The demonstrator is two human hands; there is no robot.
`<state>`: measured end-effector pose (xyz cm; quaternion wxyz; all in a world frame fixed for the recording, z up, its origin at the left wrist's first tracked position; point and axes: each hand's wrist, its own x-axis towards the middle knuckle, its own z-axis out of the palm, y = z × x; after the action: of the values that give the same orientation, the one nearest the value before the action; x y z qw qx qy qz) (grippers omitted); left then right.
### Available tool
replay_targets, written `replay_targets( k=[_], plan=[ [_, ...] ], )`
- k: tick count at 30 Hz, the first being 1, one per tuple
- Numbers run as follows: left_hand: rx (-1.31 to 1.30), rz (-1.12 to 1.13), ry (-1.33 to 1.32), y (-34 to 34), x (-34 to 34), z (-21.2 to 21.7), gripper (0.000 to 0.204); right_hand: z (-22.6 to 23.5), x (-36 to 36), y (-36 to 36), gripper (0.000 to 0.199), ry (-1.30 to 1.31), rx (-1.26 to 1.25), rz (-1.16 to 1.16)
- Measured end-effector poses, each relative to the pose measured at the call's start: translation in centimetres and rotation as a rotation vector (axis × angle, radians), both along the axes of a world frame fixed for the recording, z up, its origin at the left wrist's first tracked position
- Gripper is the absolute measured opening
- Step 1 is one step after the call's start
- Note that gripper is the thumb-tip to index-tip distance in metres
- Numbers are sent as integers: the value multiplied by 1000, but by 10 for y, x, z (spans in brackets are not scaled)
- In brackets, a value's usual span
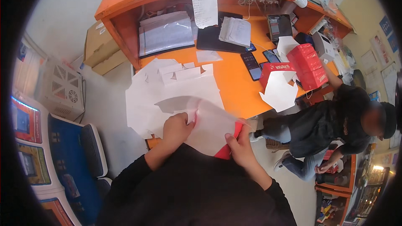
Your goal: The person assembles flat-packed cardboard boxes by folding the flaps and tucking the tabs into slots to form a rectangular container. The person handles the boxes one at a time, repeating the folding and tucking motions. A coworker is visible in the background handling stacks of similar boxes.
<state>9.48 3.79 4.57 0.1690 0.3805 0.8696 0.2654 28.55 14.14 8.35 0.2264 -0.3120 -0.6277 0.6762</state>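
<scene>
A red-and-white folding carton blank (209,136) is held in front of my body, its white inner side facing up. My left hand (178,129) grips its left side near a red crease, thumb on top. My right hand (240,144) is closed on the red right edge. The blank's far flap is smeared by motion. Beyond my hands, more flat white carton blanks (146,96) lie overlapped on the orange desk (232,88). To the right, an open red carton (278,88) shows its white flaps, next to a block of closed red cartons (307,69).
Several phones (252,66), a notebook (235,31) and plastic-covered papers (165,33) lie farther back. A long handwritten sheet (204,2) hangs from the upper shelf. Another person in dark clothes (322,121) is at the right. A blue-and-white machine (77,163) stands at the left.
</scene>
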Motion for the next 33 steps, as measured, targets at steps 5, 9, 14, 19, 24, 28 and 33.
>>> replay_targets(
  k=[5, 9, 14, 19, 24, 28, 33],
  plan=[
    [55, -66, -14, -3, -1, -18, 30, 2, 2, 2, 52, -81, 72, -8],
    [-31, -102, -305, -8, -1, 2, 34, -8, 6, 7, 52, -67, 15, -38],
    [179, -130, -1166, -15, -37, 2, 41, -2, 15, 18, 49, 42, -104, -15],
    [272, -259, -1337, -19, -39, 30, 77, 5, 19, 24, 58, 185, -320, 48],
    [498, -293, -1219, -25, -39, 14, 103, -5, 23, 33, 69, 202, -431, -9],
    [642, -484, -974, -24, -42, 20, 113, -18, 29, 42, 74, 220, -546, -57],
    [736, -375, -1096, -23, -43, 11, 80, -26, 23, 37, 70, 266, -549, -73]
  ],
)
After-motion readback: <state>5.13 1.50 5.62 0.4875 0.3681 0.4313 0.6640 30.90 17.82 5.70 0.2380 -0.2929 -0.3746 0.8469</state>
